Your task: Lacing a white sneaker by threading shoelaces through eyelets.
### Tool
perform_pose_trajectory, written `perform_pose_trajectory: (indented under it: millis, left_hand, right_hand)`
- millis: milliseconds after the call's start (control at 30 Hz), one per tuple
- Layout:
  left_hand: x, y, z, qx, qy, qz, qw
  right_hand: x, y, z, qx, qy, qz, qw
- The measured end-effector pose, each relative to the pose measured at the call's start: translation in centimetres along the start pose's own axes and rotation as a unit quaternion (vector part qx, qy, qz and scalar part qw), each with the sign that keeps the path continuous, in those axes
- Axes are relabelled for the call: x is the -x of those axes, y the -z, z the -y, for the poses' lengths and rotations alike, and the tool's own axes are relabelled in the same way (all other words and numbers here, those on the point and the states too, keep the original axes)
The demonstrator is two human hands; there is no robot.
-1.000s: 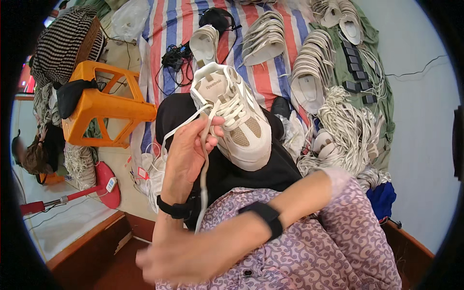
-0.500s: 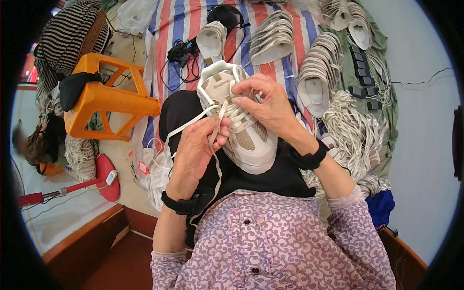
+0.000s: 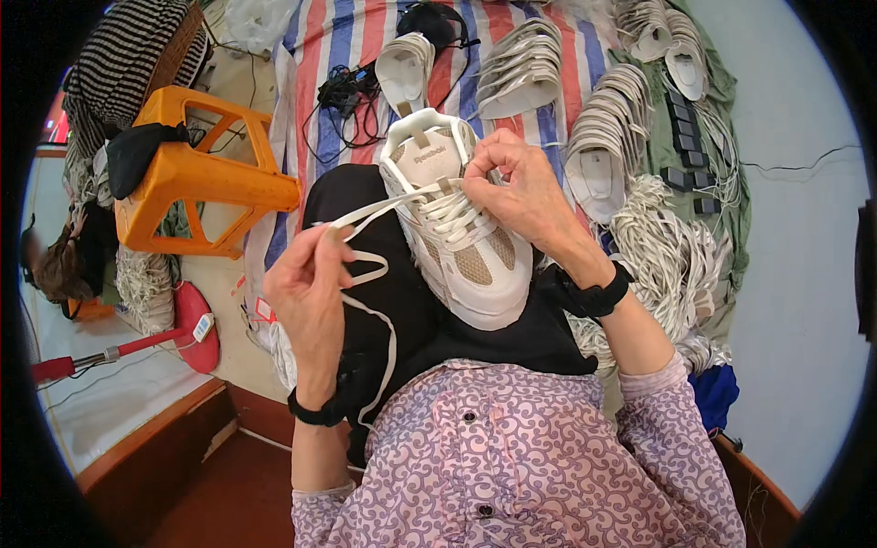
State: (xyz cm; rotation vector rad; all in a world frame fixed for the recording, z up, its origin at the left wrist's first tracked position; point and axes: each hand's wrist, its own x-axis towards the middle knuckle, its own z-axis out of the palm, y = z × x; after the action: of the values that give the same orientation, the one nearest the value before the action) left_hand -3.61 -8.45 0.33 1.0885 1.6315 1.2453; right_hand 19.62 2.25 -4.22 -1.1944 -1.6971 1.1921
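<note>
Shoe: we see an off-white sneaker with beige mesh panels (image 3: 452, 247) resting on the black-clothed lap (image 3: 347, 192), laced side up.
Long axis: its heel opening points away from us and a little left, its rounded toe back toward us and a little right.
Left fingers: the left hand (image 3: 306, 292) pinches a flat cream lace (image 3: 388, 203) between thumb and fingertips, clear of the shoe.
Right fingers: the right hand (image 3: 534, 196) is closed narrowly on the lace at the top of the lacing; we cannot tell whether it also grips the shoe's edge.
Nearer hand: the right, touching the shoe; from the left fingertips the shoe lies rightward.
Lace line: we find it stretched across the long axis between the hands, a loose tail (image 3: 394, 347) hanging beside the left wrist.
Around: an orange plastic stool (image 3: 187, 205) stands to the left.
</note>
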Motion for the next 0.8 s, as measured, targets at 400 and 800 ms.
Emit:
perform_pose_trajectory:
  millis: [400,800]
  left_hand:
    - [3.8,3.0,-1.0,-0.285,-0.246,-0.106,0.920]
    - [2.3,1.0,-7.0,0.003,-0.049,0.095,0.994]
  right_hand:
    - [1.2,-2.0,3.4,0.082,0.116,-0.015,0.990]
    - [8.4,-0.9,5.3,0.217,0.229,0.125,0.941]
